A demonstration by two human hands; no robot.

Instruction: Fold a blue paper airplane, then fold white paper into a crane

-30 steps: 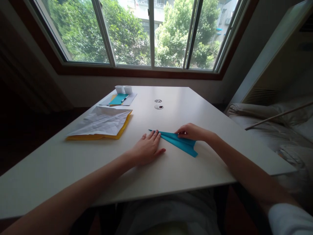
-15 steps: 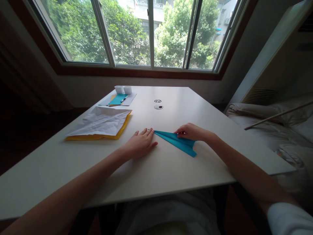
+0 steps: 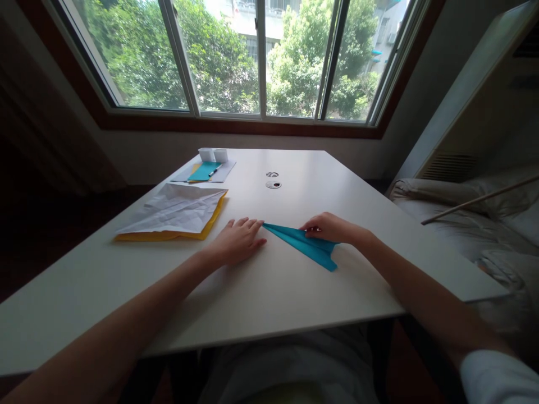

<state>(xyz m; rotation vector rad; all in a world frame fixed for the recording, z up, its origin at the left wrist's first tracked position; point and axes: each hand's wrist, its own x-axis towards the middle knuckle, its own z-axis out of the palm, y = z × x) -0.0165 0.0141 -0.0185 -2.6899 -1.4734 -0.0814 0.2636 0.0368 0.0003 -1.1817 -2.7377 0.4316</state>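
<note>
The right hand's fingertips (image 3: 308,229) are bunched down onto the top edge of a folded teal paper (image 3: 304,245), pinching or pressing it flat near its middle (hard to say if the thumb is actually under a flap). The right hand (image 3: 330,228) sits just right of centre in the frame, its forearm running off to the lower right, where a white sleeve (image 3: 497,377) shows.

The left hand (image 3: 238,241) lies palm down just left of centre, fingers loose and spread flat, gripping nothing. Its fingertips (image 3: 256,224) sit right beside the paper's pointed tip, so close that you can't tell whether they touch it.

The teal paper is a long narrow wedge, like a paper plane mid-fold. It lies flat in the middle of the frame, with the sharp point aiming upper left towards the left hand and the wider end down and to the right, under and past the right hand.

All of it rests on a white table (image 3: 295,297) that fills the centre. Out to the left there's a crumpled white sheet (image 3: 177,210) lying on top of a yellow sheet (image 3: 168,235). Further up, near the far edge, a small pile has another teal sheet (image 3: 202,171) and two little white boxes (image 3: 213,154). Two round cable holes (image 3: 273,179) sit in the tabletop above the hands. The top of the frame is a big window (image 3: 261,56) full of green trees, and bedding (image 3: 463,219) is bunched on the right.
</note>
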